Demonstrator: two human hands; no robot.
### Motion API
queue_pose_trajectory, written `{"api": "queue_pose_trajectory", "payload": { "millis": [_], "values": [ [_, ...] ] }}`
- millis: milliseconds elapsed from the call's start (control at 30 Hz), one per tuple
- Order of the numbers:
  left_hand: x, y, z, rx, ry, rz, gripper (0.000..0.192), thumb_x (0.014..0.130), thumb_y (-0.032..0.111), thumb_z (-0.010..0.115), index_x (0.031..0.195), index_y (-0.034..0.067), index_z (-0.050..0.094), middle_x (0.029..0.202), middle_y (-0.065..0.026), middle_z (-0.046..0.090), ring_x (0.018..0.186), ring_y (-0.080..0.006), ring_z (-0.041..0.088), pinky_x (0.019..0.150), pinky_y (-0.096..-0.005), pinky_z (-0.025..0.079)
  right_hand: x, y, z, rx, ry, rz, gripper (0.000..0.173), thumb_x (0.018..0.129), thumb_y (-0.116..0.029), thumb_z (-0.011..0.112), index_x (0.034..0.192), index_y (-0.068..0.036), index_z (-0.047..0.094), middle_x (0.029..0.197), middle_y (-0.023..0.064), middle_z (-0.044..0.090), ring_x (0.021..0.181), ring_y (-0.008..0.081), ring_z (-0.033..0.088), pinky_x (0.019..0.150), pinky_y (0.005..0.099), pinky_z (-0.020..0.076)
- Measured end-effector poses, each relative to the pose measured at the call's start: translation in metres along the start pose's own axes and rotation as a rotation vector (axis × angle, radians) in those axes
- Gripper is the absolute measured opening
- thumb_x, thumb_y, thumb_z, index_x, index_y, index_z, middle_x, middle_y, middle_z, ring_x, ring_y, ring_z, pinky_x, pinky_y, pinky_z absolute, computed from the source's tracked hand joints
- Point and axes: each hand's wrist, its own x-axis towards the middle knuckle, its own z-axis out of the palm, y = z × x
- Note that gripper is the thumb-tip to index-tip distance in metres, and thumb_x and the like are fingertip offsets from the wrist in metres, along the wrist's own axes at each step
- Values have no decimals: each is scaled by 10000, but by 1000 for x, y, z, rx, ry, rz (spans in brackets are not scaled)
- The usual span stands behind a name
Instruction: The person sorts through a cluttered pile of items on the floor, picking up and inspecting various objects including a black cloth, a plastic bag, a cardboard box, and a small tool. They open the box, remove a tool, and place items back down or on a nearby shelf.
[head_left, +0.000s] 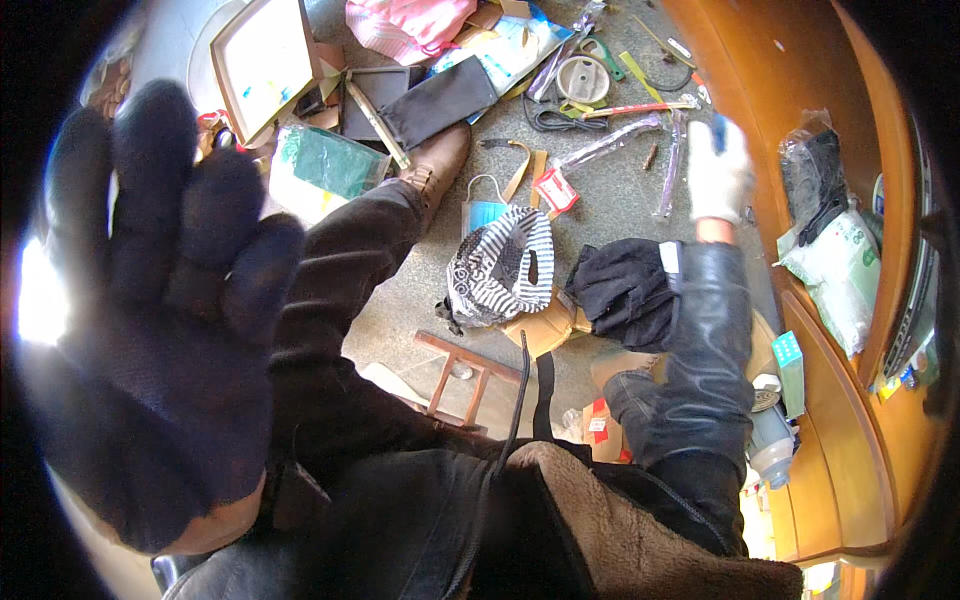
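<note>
My left hand (165, 300), in a dark glove, is raised close to the camera, blurred, its fingers spread and nothing visible in it. My right hand (718, 169) wears a white glove with a blue patch showing at the fingers. It is beside the wooden furniture edge (739, 82), above the littered floor; what its fingertips touch is hidden. Nearest it lie a purple plastic-wrapped strip (670, 165) and a red-and-white stick (637, 109). Black cloth (622, 292) lies by my right sleeve, next to a striped black-and-white fabric item (510, 266).
Around my shoe (442, 161) lie a black flat case (439, 101), a green packet (330, 165), a blue face mask (484, 216) and a small red box (556, 189). A round tin (583, 79) sits farther off. Wrapped black gloves (817, 180) rest in the open furniture at right.
</note>
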Motion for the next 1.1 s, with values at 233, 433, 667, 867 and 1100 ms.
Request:
{"api": "queue_pose_trajectory", "payload": {
  "millis": [233, 433, 667, 867, 1100],
  "values": [
    [-5, 4, -31, -48, -53, 41, 627, 1022, 318, 553, 1547, 79, 308, 1572, -152, 369, 1378, -338, 429, 1150, -538, 368, -37, -64, 94, -7, -251, 102, 548, 853, -429, 718, 1251, -62, 633, 1201, 213, 678, 1125, 386, 641, 966, 481, 496],
    [-8, 14, -52, -52, -40, 65, 671, 998, 286, 609, 1551, 68, 296, 1564, -141, 368, 1358, -318, 427, 1153, -536, 378, -16, -88, 138, -301, -244, -46, 759, 793, -490, 779, 1383, -107, 494, 1319, 193, 585, 1201, 383, 555, 996, 506, 471],
    [-5, 20, -65, -60, 23, 71, 638, 1000, 294, 602, 1524, 68, 317, 1520, -130, 380, 1313, -305, 428, 1127, -523, 382, -24, -88, 158, -293, -213, 52, 818, 730, -489, 817, 1365, -103, 475, 1306, 225, 559, 1207, 408, 546, 1010, 511, 465],
    [-3, 22, -71, -74, 30, 78, 611, 1001, 300, 597, 1501, 68, 336, 1483, -121, 390, 1274, -294, 430, 1104, -512, 386, -63, -82, 122, -147, -455, -264, 914, 691, -524, 842, 1395, -77, 467, 1354, 224, 549, 1282, 423, 483, 1070, 525, 415],
    [1, 19, -66, -58, 34, 71, 579, 1002, 308, 590, 1475, 68, 357, 1440, -110, 401, 1229, -281, 432, 1078, -499, 390, 20, -55, 136, -145, -144, -56, 519, 911, -351, 658, 1328, -54, 570, 1293, 204, 628, 1217, 366, 568, 1026, 478, 462]
  ]
}}
